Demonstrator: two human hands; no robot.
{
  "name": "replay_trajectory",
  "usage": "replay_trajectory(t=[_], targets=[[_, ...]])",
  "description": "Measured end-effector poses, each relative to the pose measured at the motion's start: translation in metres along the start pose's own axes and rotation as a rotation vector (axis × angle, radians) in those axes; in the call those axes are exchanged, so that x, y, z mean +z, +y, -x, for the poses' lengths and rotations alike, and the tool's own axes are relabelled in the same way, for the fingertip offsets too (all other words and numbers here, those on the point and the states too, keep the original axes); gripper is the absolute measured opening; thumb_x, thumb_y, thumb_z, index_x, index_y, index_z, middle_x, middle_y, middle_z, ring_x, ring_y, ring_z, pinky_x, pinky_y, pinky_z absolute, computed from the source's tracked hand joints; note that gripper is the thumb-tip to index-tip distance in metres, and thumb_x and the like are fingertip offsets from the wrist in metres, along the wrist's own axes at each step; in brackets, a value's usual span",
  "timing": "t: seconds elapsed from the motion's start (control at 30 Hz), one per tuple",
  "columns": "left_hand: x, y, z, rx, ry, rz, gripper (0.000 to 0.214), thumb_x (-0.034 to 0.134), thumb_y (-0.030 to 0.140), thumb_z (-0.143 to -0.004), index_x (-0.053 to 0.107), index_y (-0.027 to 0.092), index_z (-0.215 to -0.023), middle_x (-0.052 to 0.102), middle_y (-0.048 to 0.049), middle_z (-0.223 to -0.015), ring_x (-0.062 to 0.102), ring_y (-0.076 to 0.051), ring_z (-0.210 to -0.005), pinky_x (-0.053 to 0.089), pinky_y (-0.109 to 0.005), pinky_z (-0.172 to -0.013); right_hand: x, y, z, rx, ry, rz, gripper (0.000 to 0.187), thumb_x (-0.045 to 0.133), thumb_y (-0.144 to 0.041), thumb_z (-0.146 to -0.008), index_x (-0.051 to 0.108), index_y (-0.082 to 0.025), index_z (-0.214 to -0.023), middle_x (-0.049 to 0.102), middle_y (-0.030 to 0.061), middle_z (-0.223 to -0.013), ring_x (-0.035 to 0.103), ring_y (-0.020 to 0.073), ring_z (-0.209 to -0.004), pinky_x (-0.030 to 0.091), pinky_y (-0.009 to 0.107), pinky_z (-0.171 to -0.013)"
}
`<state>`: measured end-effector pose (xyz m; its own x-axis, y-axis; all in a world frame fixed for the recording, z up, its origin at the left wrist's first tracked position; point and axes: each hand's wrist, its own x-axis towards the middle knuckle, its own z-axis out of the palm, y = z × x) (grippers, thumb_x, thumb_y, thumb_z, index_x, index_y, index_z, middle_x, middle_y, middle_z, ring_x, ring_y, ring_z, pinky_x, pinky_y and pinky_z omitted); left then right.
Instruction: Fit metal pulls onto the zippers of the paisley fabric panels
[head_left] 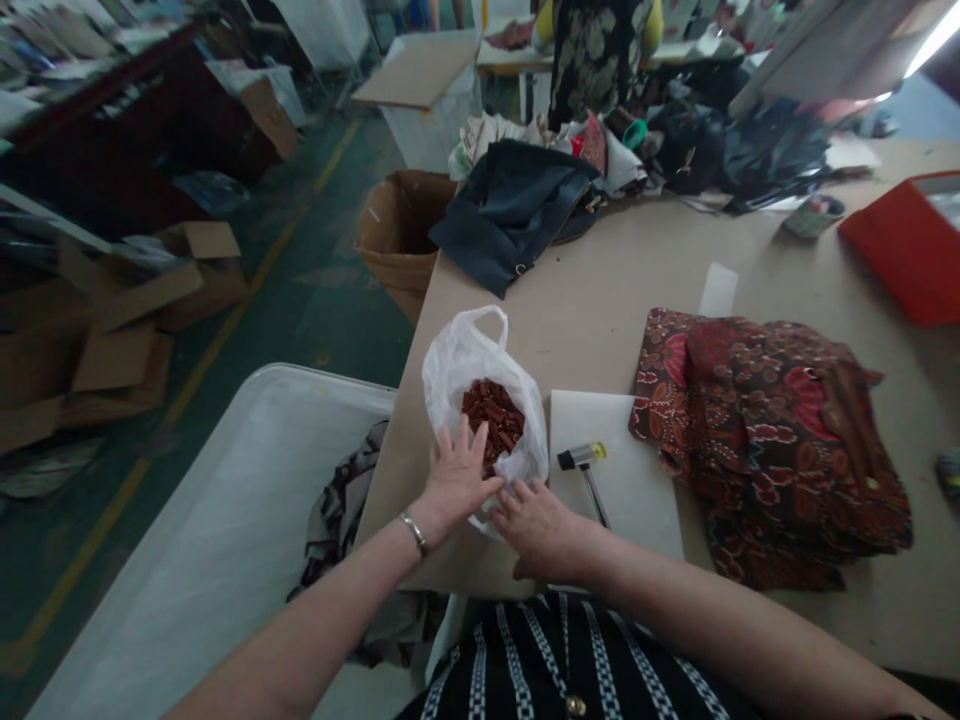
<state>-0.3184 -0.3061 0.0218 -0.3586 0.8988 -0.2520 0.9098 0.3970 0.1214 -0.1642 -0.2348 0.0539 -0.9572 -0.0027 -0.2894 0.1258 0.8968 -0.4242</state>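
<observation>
Spreading its fingers wide, the left hand (454,470) lies over the near-left side of the white translucent plastic bag (442,375) at centre frame, apparently to steady its mouth and keep the small reddish-brown pieces (495,410) accessible. The right hand (536,525) meets the near rim with bent fingers; whether they pinch the plastic cannot be told. Right of centre, the metal hammer with black and yellow faces (582,457) rests on the white rectangular board (634,500), presumably for protection of the beige tabletop (577,310).
</observation>
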Motion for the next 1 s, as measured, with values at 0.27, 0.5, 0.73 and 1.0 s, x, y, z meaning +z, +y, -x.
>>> replay_trajectory(t=[0.27,0.5,0.73,1.0], targets=[[0.047,-0.009,-0.012,-0.064,0.050,0.250,0.120,0.076,0.051,-0.049,0.012,0.014,-0.143,0.019,-0.0233,-0.147,0.018,-0.042,-0.134,0.025,-0.056,-0.103,-0.045,0.094,-0.061,0.626,0.335,-0.289,0.081,0.061,-0.039,-0.075,0.023,-0.012,-0.141,0.043,0.0185,-0.134,0.045,0.0273,-0.119,0.039,0.037,-0.094],[0.054,-0.017,-0.042,0.050,0.218,0.192,0.115,0.073,0.051,-0.051,0.014,0.006,-0.140,0.024,-0.0279,-0.143,0.027,-0.042,-0.130,0.029,-0.055,-0.101,-0.038,0.121,-0.115,0.730,0.217,-0.475,0.028,0.060,-0.020,-0.070,0.067,-0.012,-0.096,0.069,0.0133,-0.095,0.063,0.0249,-0.092,0.046,0.025,-0.072],[0.020,-0.038,-0.159,0.245,0.188,0.087,0.093,0.064,0.054,-0.058,0.032,0.003,-0.129,0.046,-0.0232,-0.128,0.043,-0.037,-0.120,0.034,-0.045,-0.100,-0.063,0.185,-0.110,0.917,0.429,-0.504,0.033,0.047,-0.023,-0.082,0.062,-0.018,-0.112,0.069,0.0039,-0.098,0.064,0.0147,-0.086,0.045,0.017,-0.064],[-0.002,-0.047,-0.164,0.406,0.339,0.124,0.069,0.047,0.056,-0.073,0.033,0.020,-0.130,0.048,-0.0114,-0.134,0.039,-0.037,-0.125,0.036,-0.055,-0.099,-0.080,0.210,0.015,0.762,0.721,-0.375,0.065,0.062,-0.035,-0.076,0.041,-0.012,-0.132,0.052,0.0129,-0.128,0.049,0.0189,-0.113,0.040,0.028,-0.094]])
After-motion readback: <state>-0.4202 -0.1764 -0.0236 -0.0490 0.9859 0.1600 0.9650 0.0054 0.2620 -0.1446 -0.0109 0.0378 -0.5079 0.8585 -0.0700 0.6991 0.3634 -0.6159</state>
